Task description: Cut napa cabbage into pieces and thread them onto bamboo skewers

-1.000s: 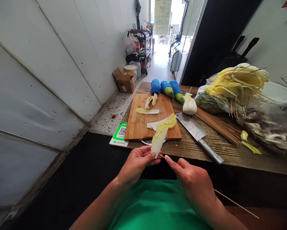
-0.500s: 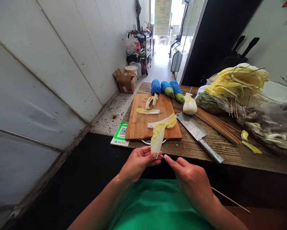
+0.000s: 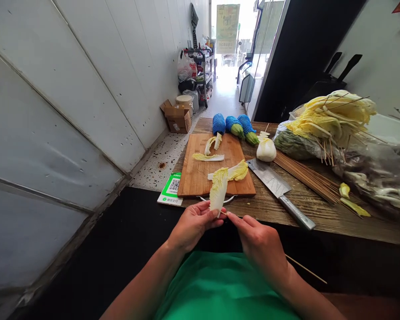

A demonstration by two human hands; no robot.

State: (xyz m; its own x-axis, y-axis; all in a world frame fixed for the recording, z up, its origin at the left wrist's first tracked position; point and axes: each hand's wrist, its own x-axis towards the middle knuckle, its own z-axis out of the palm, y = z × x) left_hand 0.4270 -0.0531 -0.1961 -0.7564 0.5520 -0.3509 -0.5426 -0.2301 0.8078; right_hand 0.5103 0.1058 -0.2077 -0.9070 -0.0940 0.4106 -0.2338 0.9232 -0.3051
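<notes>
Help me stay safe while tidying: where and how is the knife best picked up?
Probably by the grey handle, gripped from above, coming from the front edge of the table. The knife lies flat, its handle end at that edge, its broad blade pointing away.

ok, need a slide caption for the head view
Left hand holds a cabbage leaf, right hand a skewer, with a cutting board and knife on the table beyond.

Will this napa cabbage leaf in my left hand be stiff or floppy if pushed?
The napa cabbage leaf is probably stiffish along its broad white rib. Its crinkled yellow edge may bend or tear. It's likely light; your left hand pinches only its base.
</notes>
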